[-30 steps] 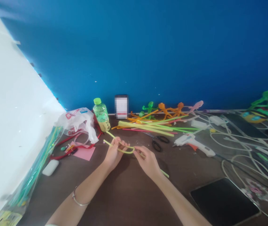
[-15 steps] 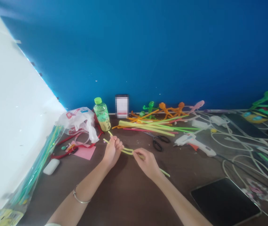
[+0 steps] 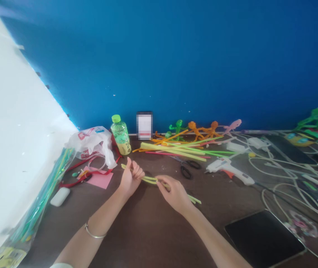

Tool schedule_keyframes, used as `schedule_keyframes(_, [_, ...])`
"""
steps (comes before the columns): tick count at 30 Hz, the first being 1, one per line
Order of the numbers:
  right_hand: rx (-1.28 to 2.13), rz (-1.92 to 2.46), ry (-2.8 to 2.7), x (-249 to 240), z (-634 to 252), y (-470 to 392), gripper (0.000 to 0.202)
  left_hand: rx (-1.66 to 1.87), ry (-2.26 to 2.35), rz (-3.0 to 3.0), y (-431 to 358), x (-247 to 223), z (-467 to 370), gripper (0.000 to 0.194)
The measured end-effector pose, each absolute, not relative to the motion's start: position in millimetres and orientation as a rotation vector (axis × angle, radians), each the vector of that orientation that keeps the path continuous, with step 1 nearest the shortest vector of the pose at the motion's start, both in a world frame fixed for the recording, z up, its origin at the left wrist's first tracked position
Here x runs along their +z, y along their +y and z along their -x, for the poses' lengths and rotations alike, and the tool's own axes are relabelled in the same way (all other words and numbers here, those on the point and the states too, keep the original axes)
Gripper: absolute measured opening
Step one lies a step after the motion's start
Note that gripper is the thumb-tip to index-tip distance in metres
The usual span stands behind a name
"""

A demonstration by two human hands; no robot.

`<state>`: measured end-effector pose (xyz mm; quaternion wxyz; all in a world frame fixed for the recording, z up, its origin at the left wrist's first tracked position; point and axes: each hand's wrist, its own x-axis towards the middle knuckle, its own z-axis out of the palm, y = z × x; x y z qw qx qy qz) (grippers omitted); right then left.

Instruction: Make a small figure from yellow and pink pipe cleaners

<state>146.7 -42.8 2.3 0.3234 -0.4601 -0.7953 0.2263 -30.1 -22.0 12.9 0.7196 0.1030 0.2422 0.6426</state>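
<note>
Two pale yellow pipe cleaners (image 3: 149, 180) run side by side between my hands, just above the table. My left hand (image 3: 131, 178) is closed around their left part, thumb raised, with the tips poking out on its far left. The fingers of my right hand (image 3: 172, 191) pinch the same stems farther right, and their other ends stick out past the wrist. Beyond my hands lies a loose pile of pipe cleaners (image 3: 175, 149), mostly yellow with some orange, green and pink. Black-handled scissors (image 3: 186, 171) rest in front of the pile.
A green-capped bottle (image 3: 121, 137) and a plastic bag (image 3: 92, 143) stand at back left. At right are a glue gun (image 3: 228, 169), tangled white cables (image 3: 276, 167) and a dark tablet (image 3: 265, 236). Pipe-cleaner figures (image 3: 195, 130) line the blue wall.
The left tips, spread apart before, now lie close together at my left hand, whose thumb has lifted. Two ends now show past my right wrist, where one showed before.
</note>
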Motion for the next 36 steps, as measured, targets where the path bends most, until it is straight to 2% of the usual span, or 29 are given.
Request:
schedule_keyframes(3, [0.515, 1.206, -2.159, 1.9, -147.9, -43.2, 0.03, 1.411, 0.534, -0.217, -21.7, 13.4, 30.4, 0.044])
schedule_keyframes(8, [0.388, 1.192, -2.226, 1.8, -149.5, -42.7, 0.025, 1.422, 0.542, -0.181, -22.0, 13.8, 34.6, 0.049])
schedule_keyframes(21, [0.319, 1.128, -2.271, -1.4, -152.6, -40.4, 0.022, 1.461, 0.566, -0.157, -20.1, 11.7, 40.1, 0.053])
schedule_keyframes(28, [0.096, 1.113, -2.212, -4.6, -148.8, -43.6, 0.023, 1.45, 0.576, -0.093, -19.5, 11.0, 38.7, 0.052])
schedule_keyframes(36, [0.019, 1.061, -2.215, -8.5, -147.3, -45.8, 0.024, 1.435, 0.599, -0.021, -15.6, 17.0, 41.9, 0.053])
